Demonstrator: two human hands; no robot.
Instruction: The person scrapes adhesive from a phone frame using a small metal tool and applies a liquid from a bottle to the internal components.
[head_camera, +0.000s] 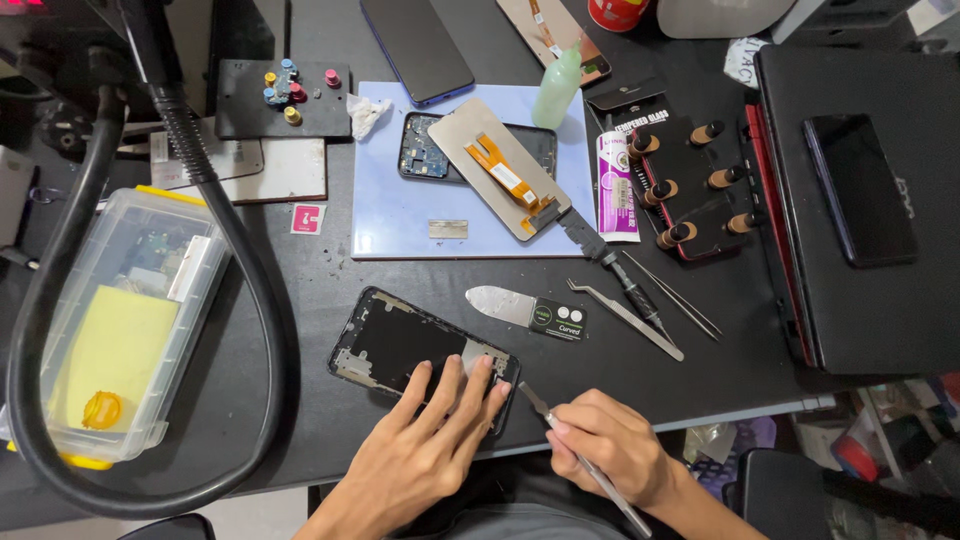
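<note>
My left hand (425, 440) presses flat on the near end of a black phone frame (395, 340) lying on the dark table, fingers spread over it. Beside it, my right hand (610, 445) grips thin metal tweezers (575, 440), whose tip points at the frame's lower right corner. On the light blue mat (390, 220) farther back lie an opened phone body (425, 150) and a screen panel with an orange flex cable (500, 170).
A metal pry blade (520, 308), more tweezers (625, 318) and a screwdriver (620, 272) lie mid-table. At left are a clear plastic box (125, 320) and a thick black hose (255, 290); at right, a black laptop with a phone (860, 190) on it and a tool holder (690, 185). A small bottle (557, 85) stands at the back.
</note>
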